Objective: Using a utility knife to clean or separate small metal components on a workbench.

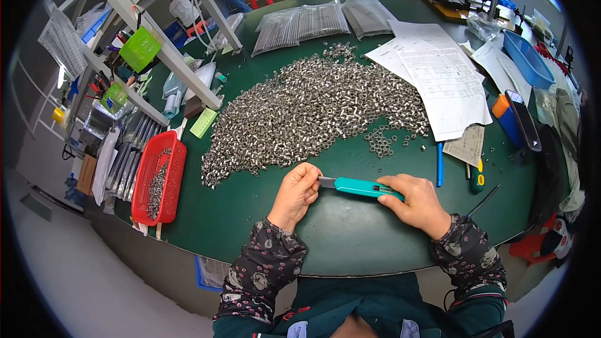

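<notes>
My right hand point(412, 201) is wrapped round the handle of a teal utility knife point(357, 186), its thumb and fingers near the black slider. The knife's grey blade point(327, 182) is out and points left. At the blade's tip, my left hand point(297, 193) is closed in a pinch. Whatever lies between those fingertips is too small or too hidden to make out. Just beyond both hands spreads a large heap of small shiny metal rings point(313, 109), with a few loose ones near its front right edge.
A red basket point(178, 188) with small metal parts stands at the left edge of the green table point(350, 231). Bagged metal rods point(319, 20) lie behind the heap. To the right are paper sheets point(441, 100), a blue pen point(440, 166), a yellow-green handled tool point(478, 178) and a phone point(523, 122).
</notes>
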Motion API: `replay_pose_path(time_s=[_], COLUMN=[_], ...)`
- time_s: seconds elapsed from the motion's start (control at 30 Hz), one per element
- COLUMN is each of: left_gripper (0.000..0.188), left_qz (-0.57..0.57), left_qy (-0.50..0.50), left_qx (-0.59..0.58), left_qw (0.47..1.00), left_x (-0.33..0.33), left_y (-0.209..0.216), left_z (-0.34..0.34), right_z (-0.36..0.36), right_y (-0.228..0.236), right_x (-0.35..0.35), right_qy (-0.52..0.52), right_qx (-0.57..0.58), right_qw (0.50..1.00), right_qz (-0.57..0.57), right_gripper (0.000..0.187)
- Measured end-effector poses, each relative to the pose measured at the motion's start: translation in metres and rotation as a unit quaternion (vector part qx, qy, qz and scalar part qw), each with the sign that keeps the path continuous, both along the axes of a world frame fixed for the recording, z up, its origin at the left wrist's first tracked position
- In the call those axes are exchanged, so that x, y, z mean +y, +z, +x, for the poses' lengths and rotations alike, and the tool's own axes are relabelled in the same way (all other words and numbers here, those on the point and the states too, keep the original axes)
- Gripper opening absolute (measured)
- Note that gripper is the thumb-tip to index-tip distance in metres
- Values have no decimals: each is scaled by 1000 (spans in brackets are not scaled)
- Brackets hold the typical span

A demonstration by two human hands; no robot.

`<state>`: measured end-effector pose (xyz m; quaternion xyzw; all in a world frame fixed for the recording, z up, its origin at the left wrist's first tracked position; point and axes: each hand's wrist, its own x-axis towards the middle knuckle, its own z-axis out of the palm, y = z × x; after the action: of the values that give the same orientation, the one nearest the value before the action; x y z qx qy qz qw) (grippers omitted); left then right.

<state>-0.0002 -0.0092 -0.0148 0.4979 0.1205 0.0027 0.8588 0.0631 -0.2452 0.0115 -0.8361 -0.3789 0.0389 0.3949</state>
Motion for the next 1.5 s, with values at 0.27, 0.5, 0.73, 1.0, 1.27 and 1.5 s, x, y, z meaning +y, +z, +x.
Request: replay_pose_path(time_s=[0.27, 0.5, 0.73, 1.0, 1.27, 1.5], left_gripper=[15, 21, 22, 30, 29, 16], left_qz=[5, 12, 10, -23, -37, -34], left_qy=[4, -9, -17, -25, -20, -15], left_qx=[17, 24, 38, 21, 23, -17], left_qw=[1000, 1000, 999, 999, 999, 999], left_x=[-1, 1, 1, 1, 2, 0], left_y=[2, 5, 8, 7, 6, 5], left_z=[0, 0, -1, -1, -1, 1], right_z=[0, 0, 0, 6, 6, 2], right_y=[0, 1, 1, 3, 7, 5], right_x=[0, 0, -1, -1, 0, 0], right_qy=[1, 4, 9, -68, -91, -92], right_qx=[-14, -28, -70, -202, -304, -173], right_qw=[1000, 1000, 998, 975, 948, 980], right_qz=[-2, 1, 3, 67, 28, 22], right_gripper=[25, 25, 25, 30, 35, 30])
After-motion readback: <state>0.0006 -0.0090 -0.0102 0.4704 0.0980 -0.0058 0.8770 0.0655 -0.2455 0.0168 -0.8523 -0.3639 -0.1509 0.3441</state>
